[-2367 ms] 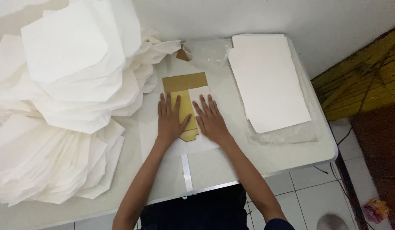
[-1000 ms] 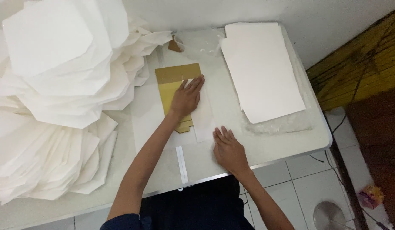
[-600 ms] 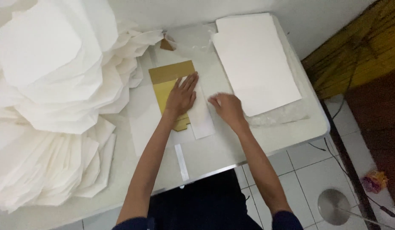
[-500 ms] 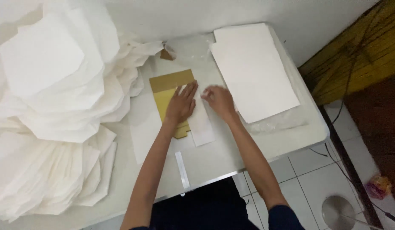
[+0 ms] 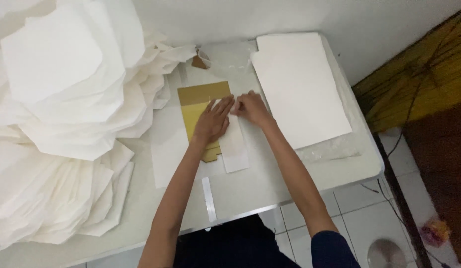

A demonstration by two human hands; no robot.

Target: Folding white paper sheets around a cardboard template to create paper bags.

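- Since the frame from a second ago, our right hand (image 5: 250,106) has come up from the near edge of the table (image 5: 270,186) and now sits right beside our left hand (image 5: 213,121), fingertips almost touching.
- At far left we see a big heap of white paper sheets (image 5: 61,119), cut with angled corners, piled high and spilling over the left part of the table.
- Just right of the heap, a flat white sheet (image 5: 168,154) lies under the work.
- On that sheet lies a gold-brown card piece (image 5: 198,99), its darker top band pointing toward the wall and its lower end sticking out below our left palm.
- Our left hand lies flat and open on the gold-brown card piece, fingers spread and pointing up and to the right; it presses down and grips nothing.
- Below the hands, near the table's front edge, a narrow white strip (image 5: 208,198) lies alone.
- A white paper strip (image 5: 235,146) lies along the card's right side, running from the hands down toward us.
- Our right hand rests on the top end of that white paper strip, fingers bent and pinching or pressing its edge; we cannot tell which.
- Near the wall, a small brown scrap (image 5: 199,60) sits beside crumpled clear plastic (image 5: 233,57).
- To the right, a stack of large white sheets (image 5: 300,84) lies flat, well apart from the hands.
- Beyond the table's right edge we see white floor tiles (image 5: 359,223).
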